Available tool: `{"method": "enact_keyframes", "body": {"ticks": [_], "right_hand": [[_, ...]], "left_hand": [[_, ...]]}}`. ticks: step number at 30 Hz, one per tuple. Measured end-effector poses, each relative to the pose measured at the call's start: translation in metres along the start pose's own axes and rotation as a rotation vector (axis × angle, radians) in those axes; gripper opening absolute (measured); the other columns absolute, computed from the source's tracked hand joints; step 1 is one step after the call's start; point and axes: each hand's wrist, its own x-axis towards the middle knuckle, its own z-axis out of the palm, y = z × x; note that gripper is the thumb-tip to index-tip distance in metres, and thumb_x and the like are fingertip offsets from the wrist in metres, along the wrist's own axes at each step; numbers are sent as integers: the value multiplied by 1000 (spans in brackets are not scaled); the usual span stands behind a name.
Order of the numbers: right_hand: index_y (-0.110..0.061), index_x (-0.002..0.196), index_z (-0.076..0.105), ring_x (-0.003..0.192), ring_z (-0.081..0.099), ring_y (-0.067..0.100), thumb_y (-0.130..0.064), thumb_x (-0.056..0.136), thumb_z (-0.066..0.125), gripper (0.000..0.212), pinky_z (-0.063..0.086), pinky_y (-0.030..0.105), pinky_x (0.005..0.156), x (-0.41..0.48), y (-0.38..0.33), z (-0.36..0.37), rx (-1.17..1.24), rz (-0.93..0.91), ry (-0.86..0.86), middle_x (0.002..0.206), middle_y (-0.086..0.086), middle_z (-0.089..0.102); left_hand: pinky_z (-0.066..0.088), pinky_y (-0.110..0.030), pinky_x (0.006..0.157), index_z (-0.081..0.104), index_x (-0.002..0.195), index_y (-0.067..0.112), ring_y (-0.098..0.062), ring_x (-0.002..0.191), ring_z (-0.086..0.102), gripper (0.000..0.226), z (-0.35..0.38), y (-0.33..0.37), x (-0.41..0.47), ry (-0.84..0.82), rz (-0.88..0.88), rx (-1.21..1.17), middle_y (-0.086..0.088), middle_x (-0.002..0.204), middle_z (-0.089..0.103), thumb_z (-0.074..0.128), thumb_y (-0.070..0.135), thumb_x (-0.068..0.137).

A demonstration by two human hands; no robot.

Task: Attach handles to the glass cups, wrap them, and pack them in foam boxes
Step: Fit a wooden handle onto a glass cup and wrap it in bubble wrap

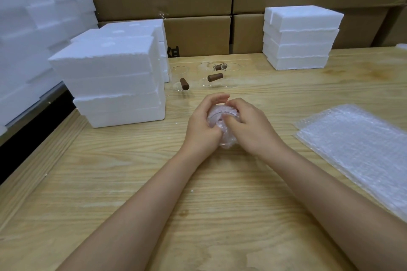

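Bubble-wrapped cup [221,120] gripped between left hand [203,124] and right hand [250,126]; foam boxes [114,86] stacked shut.

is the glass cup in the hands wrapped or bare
Wrapped: clear bubble wrap covers the glass cup; left hand and right hand grip it.

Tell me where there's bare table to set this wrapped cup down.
Widest bare table lies on the near side of the left foam stack, beside the left hand. Another strip runs between the right hand and the bubble wrap sheets. Behind the wrapped cup it is crowded with glass cups.
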Motion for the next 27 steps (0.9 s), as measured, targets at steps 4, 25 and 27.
{"method": "enact_keyframes", "body": {"ticks": [4,25,27], "right_hand": [[-16,108,56,92,59,24,-10,87,47,24,51,41,79,-1,1,1,-2,69,131,102,3,63],[-28,119,54,90,56,11,-7,76,60,48,40,8,64,2,12,3,97,-7,30,102,-8,61],[-32,114,55,86,58,12,-6,76,57,46,44,14,64,1,11,6,101,32,96,98,-7,62]], "left_hand": [[50,-21,84,61,110,13,-7,101,64,50,1,4,-2,-86,-2,-55,-2,108,67,49,-3,64],[48,-17,87,66,105,20,-2,101,63,42,1,-1,-1,-13,-30,4,9,103,69,54,-7,75],[49,-20,88,66,104,22,-5,102,63,36,2,1,-2,-30,-13,-12,8,104,69,57,7,73]]}}
